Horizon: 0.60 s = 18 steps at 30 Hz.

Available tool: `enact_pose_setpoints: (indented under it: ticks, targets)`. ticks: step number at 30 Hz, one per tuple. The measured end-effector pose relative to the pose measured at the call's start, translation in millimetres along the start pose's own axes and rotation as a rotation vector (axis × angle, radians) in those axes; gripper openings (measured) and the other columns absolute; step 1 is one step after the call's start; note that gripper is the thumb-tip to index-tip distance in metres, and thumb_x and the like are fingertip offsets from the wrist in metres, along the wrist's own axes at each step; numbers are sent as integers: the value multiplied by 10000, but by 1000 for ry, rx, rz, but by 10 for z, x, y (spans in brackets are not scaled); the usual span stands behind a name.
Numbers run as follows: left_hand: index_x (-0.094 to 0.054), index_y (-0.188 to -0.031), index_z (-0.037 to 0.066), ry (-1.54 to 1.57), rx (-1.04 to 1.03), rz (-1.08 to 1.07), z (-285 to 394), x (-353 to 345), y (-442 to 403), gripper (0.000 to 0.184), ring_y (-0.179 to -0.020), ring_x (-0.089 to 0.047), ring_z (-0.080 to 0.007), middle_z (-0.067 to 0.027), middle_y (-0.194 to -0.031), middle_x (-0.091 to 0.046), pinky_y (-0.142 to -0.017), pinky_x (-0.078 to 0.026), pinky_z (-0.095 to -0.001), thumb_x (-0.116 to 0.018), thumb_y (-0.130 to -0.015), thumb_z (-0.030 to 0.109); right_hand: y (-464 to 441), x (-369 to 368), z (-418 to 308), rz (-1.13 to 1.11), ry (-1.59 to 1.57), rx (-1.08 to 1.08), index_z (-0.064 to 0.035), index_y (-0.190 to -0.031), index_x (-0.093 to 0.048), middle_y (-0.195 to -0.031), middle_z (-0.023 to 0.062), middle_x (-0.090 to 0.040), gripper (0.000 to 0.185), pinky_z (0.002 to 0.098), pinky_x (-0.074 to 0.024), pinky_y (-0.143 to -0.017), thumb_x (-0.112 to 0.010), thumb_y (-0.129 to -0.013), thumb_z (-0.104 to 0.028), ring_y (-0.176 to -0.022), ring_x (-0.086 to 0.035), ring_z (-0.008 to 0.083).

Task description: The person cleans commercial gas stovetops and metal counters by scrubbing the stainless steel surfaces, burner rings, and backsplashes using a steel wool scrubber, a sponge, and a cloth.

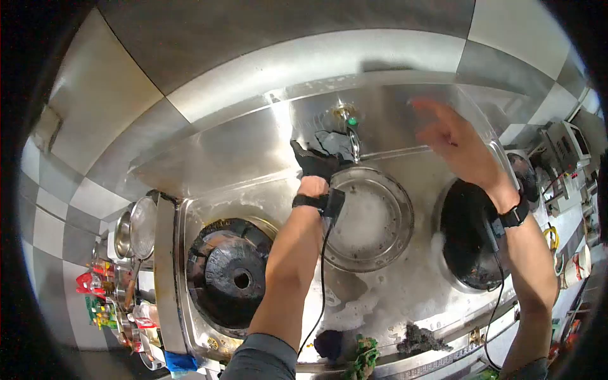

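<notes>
Grey cloth located at the back of the steel worktop, crumpled, beside the curved metal tap. Left hand, in a black, textured glove, is just beside it; whether its fingers are clamped on the cloth cannot be told. Right hand, bare and blurred, is raised before the splashback, fingers apart.

Worktop: brushed metal, wet, with soapy smears and brown spotting. Splashback: smooth, reflective steel; tiled wall above it in pale and grey squares. Round metal basin: shiny rim, contents white and frothy. Ring-shaped burner at left: blackened, rough, central hole. Rounded black pan at right. Leafy greens and a dark fibrous clump lie along the front edge.
</notes>
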State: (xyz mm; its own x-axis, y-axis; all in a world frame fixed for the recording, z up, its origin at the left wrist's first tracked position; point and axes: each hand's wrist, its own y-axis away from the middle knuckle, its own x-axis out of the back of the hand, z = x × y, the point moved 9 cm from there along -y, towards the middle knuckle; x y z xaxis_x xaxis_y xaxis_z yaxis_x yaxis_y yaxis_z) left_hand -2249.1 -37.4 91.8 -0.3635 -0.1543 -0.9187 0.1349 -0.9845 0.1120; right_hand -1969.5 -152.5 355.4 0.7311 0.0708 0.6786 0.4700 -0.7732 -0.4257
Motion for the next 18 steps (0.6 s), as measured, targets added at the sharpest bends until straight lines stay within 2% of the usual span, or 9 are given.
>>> enact_pose_setpoints:
  ticks: [5,7,8,10,12,14,15,17,18]
  targets:
    - [-572,-1394,165,-82,-34,205,474,606,71,697,-1287,-511,-344,-88,-1392,-578,-1118,-375,-524,-380,-943,660,569,-189,303,-90,-74,-268,-74,-1427,-541,-1233,101,-645,527,319,-550,-821,-623,-920,41,-936,-680,155]
    - [-551,-1427,156,-98,1,238,828,743,142,762,-1304,-509,-338,-89,-1410,-577,-1147,-363,-504,-393,-911,694,667,-235,303,-92,-122,-271,-55,-1408,-546,-1233,81,-644,509,296,-539,-820,-601,-918,73,-950,-687,146]
    - [-573,-1382,150,-183,-59,232,1049,781,184,711,-1266,-533,-336,-89,-1370,-599,-1112,-387,-492,-413,-916,663,703,-281,303,-92,-171,-272,-35,-1388,-552,-1234,62,-643,494,273,-528,-819,-579,-915,105,-964,-694,137]
    - [-618,-1291,138,-593,-281,177,1567,960,169,612,-1190,-581,-331,-91,-1291,-644,-1042,-435,-469,-454,-927,601,819,-364,363,-71,-232,-293,-40,-1383,-555,-1210,69,-652,492,284,-536,-829,-589,-913,98,-936,-687,141]
    - [-662,-1200,126,-1344,-620,235,2064,1115,149,518,-1114,-629,-325,-92,-1212,-688,-972,-484,-446,-494,-937,540,911,-390,371,-44,-280,-317,-44,-1379,-557,-1187,77,-660,490,295,-543,-838,-599,-910,92,-908,-680,145]
    - [-707,-1109,114,-2070,-951,352,2263,1301,-25,434,-1038,-678,-320,-94,-1133,-733,-903,-532,-423,-534,-948,478,984,-460,347,-63,-364,-383,-19,-1324,-597,-1141,59,-676,419,278,-531,-855,-596,-919,88,-996,-700,150]
    - [-717,-1009,107,-2359,-759,344,2200,1256,1,363,-973,-701,-297,-98,-1047,-752,-859,-550,-402,-530,-969,416,1011,-482,368,-61,-362,-390,-19,-1324,-597,-1141,59,-676,419,278,-531,-855,-596,-919,88,-996,-700,150]
    - [-726,-870,117,-2622,-387,202,1763,63,619,199,-779,-707,-326,-95,-857,-750,-748,-566,-398,-639,-912,291,1084,-672,448,-196,-327,-451,-24,-1284,-636,-1114,69,-695,353,313,-549,-864,-651,-931,-39,-965,-664,124]
    - [-725,-864,116,-2359,-492,178,1834,259,593,153,-769,-705,-326,-109,-853,-746,-739,-566,-396,-671,-887,258,1068,-752,381,-163,-357,-460,-40,-1282,-662,-1113,86,-702,353,312,-547,-869,-679,-938,-118,-984,-656,130]
